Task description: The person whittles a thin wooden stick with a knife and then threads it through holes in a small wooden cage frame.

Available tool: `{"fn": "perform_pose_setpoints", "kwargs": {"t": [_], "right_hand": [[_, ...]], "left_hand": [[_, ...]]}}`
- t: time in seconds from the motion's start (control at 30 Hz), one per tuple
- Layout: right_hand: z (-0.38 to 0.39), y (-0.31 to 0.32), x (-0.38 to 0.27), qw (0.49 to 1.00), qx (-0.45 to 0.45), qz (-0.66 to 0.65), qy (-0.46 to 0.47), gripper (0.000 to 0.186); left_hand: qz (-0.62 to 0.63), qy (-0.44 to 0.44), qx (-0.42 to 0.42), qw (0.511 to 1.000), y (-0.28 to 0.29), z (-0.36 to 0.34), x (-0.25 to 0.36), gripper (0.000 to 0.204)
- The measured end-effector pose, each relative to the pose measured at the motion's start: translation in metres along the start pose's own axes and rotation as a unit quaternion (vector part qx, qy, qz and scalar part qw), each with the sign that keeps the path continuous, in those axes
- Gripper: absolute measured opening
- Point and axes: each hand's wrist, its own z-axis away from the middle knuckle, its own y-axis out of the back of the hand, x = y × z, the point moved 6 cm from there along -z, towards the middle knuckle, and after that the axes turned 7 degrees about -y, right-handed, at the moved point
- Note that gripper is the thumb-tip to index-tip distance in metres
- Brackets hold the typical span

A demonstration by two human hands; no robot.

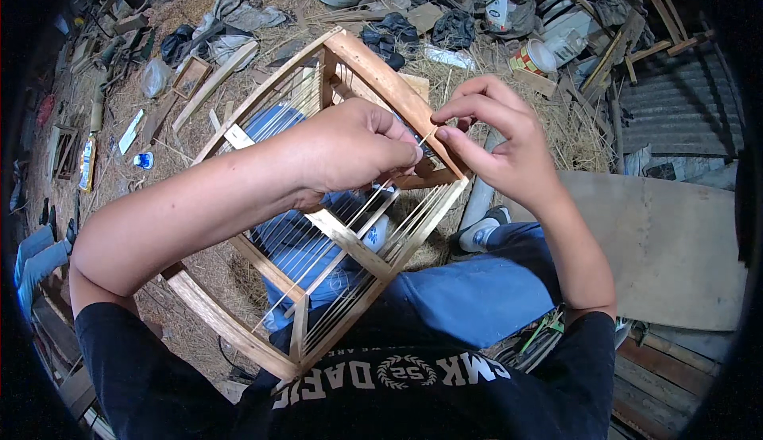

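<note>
Wooden cage frame (pixel 334 201) mostly barred near and left; left hand (pixel 358 146) and right hand (pixel 493 138) pinch-closed on thin stick (pixel 427 135) at far-right rail, that side unfilled.

Wooden cage frame (pixel 373 201) w/ thin slats, tilted on lap

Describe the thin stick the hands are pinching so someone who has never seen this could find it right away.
Start at the big wooden cage frame resting across the person's blue-trousered lap. At its far top corner, the left hand and right hand meet fingertip to fingertip over the broad pale wooden rail. The thin pale bamboo sliver is pinched between them; unlike the rows of thin bars already fixed in the frame, it is loose.
</note>
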Motion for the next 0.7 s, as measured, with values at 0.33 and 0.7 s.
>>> {"fn": "perform_pose_setpoints", "kwargs": {"t": [0.33,0.7], "right_hand": [[-0.0025,-0.0018,-0.0015,1.0,-0.009,-0.003,-0.025,0.017],[-0.0038,-0.0022,0.0024,1.0,0.003,0.0,-0.02,0.016]], "left_hand": [[0.007,-0.011,0.006,1.0,0.0018,0.0009,0.0007,0.016],[0.036,-0.008,0.016,0.999,0.0007,-0.0005,0.0004,0.019]]}}
